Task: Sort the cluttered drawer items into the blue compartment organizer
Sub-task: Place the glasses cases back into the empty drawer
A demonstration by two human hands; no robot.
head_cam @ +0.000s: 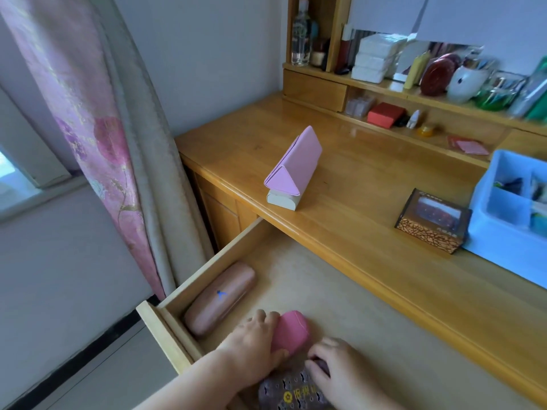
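Note:
The wooden drawer (165,327) stands pulled out at the bottom of the head view. Inside it, my left hand (254,341) wraps around a pink rounded case (291,331). My right hand (334,365) grips the top edge of a dark patterned case (291,392) lying just below the pink one. A rose-gold glasses case (220,297) rests along the drawer's left wall, untouched. The blue compartment organizer (503,208) sits on the desk at the right edge, with several small items in its cells.
On the desk top stand a pink triangular folding case (291,162) on a cream box (281,201) and a brown patterned box (432,221) beside the organizer. Shelves behind hold bottles, boxes and cups. A pink curtain (97,137) hangs at the left.

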